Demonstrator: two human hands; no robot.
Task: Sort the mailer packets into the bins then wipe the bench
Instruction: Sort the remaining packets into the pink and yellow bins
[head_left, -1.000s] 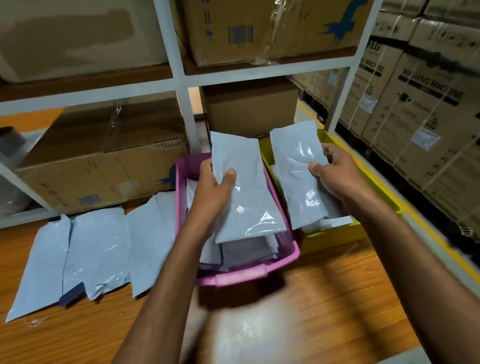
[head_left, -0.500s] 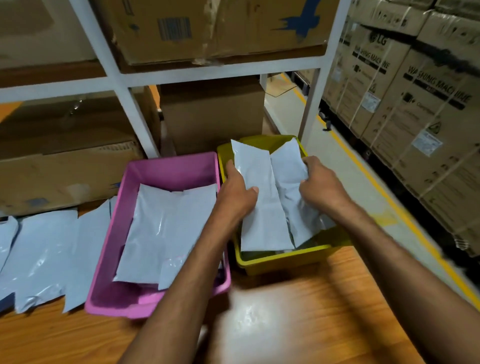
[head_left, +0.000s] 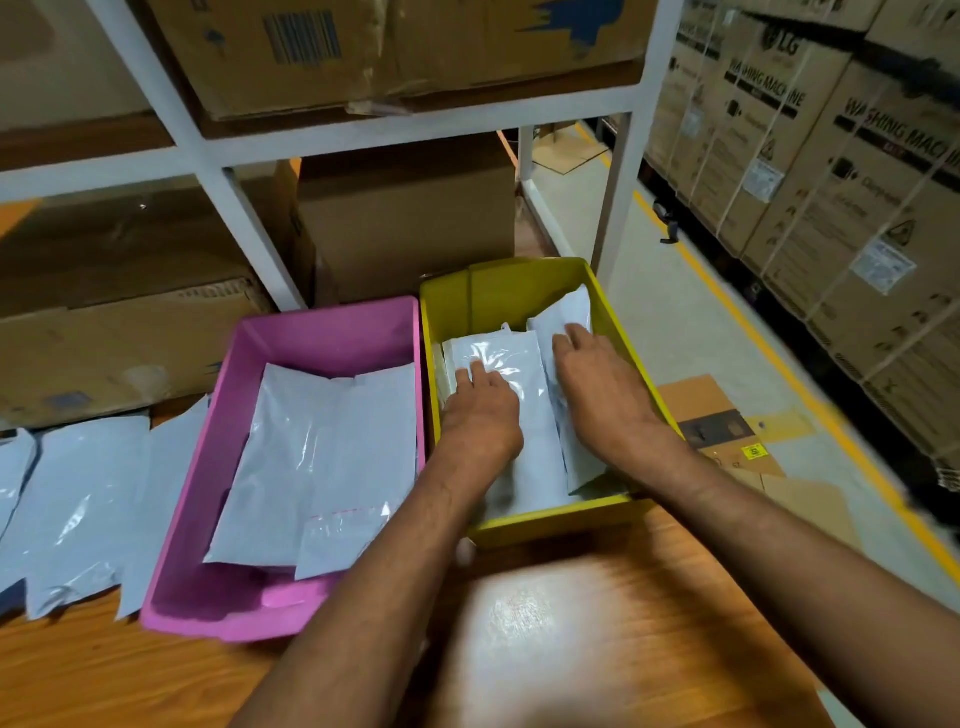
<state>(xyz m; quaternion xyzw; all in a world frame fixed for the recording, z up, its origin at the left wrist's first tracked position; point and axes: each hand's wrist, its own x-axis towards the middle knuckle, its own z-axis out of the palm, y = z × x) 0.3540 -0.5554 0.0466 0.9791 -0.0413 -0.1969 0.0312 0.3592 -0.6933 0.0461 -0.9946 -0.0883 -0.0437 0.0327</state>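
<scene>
A yellow bin (head_left: 498, 291) stands on the wooden bench (head_left: 597, 649) beside a pink bin (head_left: 322, 332). Both my hands are inside the yellow bin. My left hand (head_left: 480, 410) presses flat on a narrow grey mailer packet (head_left: 506, 358). My right hand (head_left: 597, 384) presses flat on a second narrow packet (head_left: 563, 312) that leans on the bin's right wall. Larger grey packets (head_left: 322, 457) lie stacked in the pink bin. More grey packets (head_left: 83, 499) lie in a row on the bench at the left.
A white shelf frame (head_left: 244, 223) with cardboard boxes (head_left: 405, 218) stands right behind the bins. The bench ends just right of the yellow bin. Beyond it are a floor with a yellow line (head_left: 810, 395) and stacked washing machine cartons (head_left: 831, 171).
Both hands carried the two narrow packets from above the pink bin over to the yellow bin, lowered them in and flattened out on top of them.
</scene>
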